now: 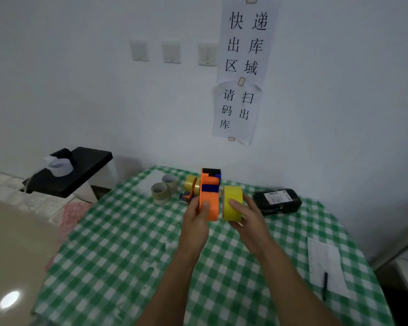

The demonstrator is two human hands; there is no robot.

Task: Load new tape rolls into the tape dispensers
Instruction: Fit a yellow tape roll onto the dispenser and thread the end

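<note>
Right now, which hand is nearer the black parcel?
Right. The right hand, holding the yellow tape roll, is beside the black parcel; the left hand, gripping the orange dispenser, is farther left.

Parcel pickup/dispatch pt, small white-walled room. Upper wall sign reads 快递出库区域 (express outbound area); lower sign reads 请扫码出库 (scan code to check out). At the green-check table: black parcel w/ shipping label, packing gear (orange tape dispenser, yellow tape roll, near-empty rolls), plus paper sheet & pen.
</note>
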